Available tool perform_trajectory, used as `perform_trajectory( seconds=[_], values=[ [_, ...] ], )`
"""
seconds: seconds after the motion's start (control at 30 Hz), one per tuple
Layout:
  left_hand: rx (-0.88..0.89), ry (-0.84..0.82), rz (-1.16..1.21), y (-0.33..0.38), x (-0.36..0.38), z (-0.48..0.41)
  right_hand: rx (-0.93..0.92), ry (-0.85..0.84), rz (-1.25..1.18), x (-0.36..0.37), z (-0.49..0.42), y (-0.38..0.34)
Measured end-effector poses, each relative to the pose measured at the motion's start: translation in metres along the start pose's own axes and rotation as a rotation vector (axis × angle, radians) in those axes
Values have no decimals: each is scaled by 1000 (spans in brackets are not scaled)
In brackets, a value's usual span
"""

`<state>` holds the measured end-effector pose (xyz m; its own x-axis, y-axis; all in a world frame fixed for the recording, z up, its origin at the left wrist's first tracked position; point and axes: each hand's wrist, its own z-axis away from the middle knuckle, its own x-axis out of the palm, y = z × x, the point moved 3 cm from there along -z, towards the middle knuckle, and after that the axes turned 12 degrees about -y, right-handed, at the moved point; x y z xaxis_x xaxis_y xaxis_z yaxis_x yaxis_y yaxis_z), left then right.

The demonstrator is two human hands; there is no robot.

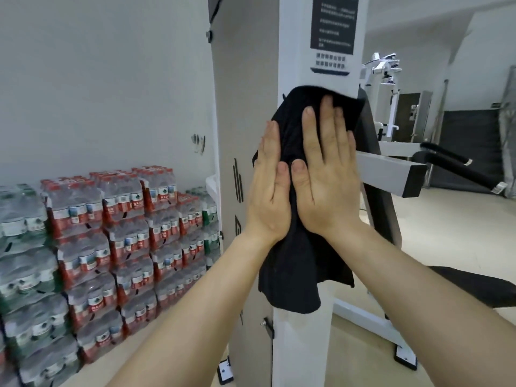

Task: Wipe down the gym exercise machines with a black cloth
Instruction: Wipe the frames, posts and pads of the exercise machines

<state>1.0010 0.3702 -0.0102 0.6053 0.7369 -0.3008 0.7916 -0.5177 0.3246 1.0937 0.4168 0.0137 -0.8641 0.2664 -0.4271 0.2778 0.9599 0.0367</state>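
A black cloth (293,263) hangs against the white upright column (301,344) of a gym machine, just below a dark instruction label (333,22). My left hand (269,191) presses flat on the cloth's left side, where the column meets its grey side panel (243,93). My right hand (326,174) lies flat on the cloth on the column's front face, fingers straight and pointing up. The two thumbs almost touch. The cloth's lower end dangles loose below my wrists.
Stacked packs of bottled water (92,241) fill the floor at the left against the wall. A grey square beam (391,174) juts right from the column, above the white base frame (371,328). Padded bars (458,166) and another white machine (386,88) stand farther right.
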Motion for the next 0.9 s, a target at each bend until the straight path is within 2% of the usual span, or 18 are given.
perform_trajectory(
  seconds=[0.1, 0.2, 0.37, 0.43, 0.6, 0.73, 0.9],
  values=[
    [-35, 12, -17, -7, 9, 26, -7, -17, 10, 11, 21, -1],
    [-16, -9, -41, -2, 0, 11, -15, -33, 0, 2, 10, -1],
    [-44, 47, -76, 38, -36, -109, 44, 81, -61, -51, -113, -1],
    [-22, 56, -96, 53, -51, -156, 31, 78, -52, -71, -160, 3],
    [48, 36, -35, 65, -71, -216, -10, 96, -48, -94, -210, 11],
    [90, 17, 35, 58, -60, -191, -4, 147, -49, -82, -187, 6],
    [57, -25, 76, 18, -24, -85, -6, 128, -35, -39, -89, -4]
  ],
)
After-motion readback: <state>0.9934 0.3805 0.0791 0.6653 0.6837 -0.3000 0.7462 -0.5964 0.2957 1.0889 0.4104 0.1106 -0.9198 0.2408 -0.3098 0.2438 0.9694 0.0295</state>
